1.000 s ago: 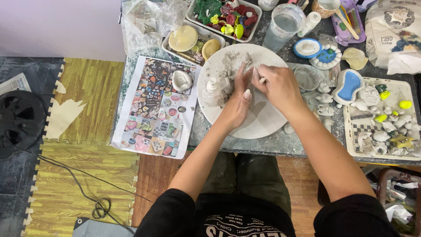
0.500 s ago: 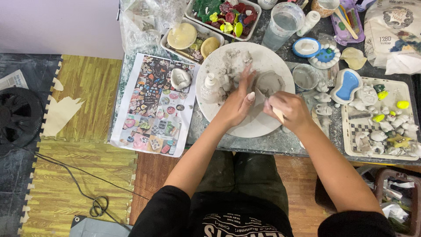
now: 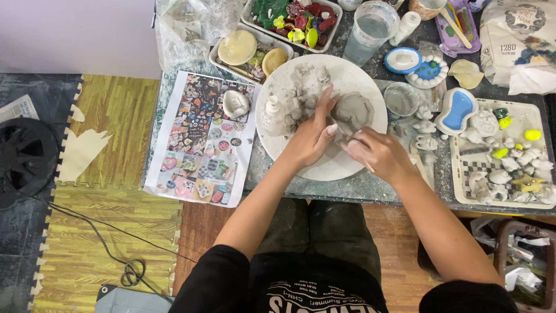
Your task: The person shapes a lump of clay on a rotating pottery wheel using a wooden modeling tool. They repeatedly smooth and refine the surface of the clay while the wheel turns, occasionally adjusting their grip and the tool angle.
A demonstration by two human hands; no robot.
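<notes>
A large white round plate [image 3: 359, 78] on the table carries grey clay lumps [image 3: 304, 81] and a flat grey clay piece [image 3: 353, 110]. My left hand [image 3: 313, 136] lies over the plate with its fingers stretched onto the clay, touching the edge of the flat piece. My right hand [image 3: 376, 153] is curled beside it at the plate's near right rim, pinching a thin stick-like tool [image 3: 366, 166] whose tip I cannot see. A small white clay bottle [image 3: 271, 113] stands at the plate's left edge.
A printed picture sheet [image 3: 200, 142] with a small white clay figure [image 3: 235, 103] lies left of the plate. Behind are trays of coloured pieces [image 3: 292, 20], a clear water cup [image 3: 370, 29] and blue-filled moulds [image 3: 457, 110]. A tray of small figures [image 3: 501, 153] sits right.
My right hand has drawn back from the middle of the plate toward its near right rim. My left hand has stayed on the clay, fingers now reaching the flat piece.
</notes>
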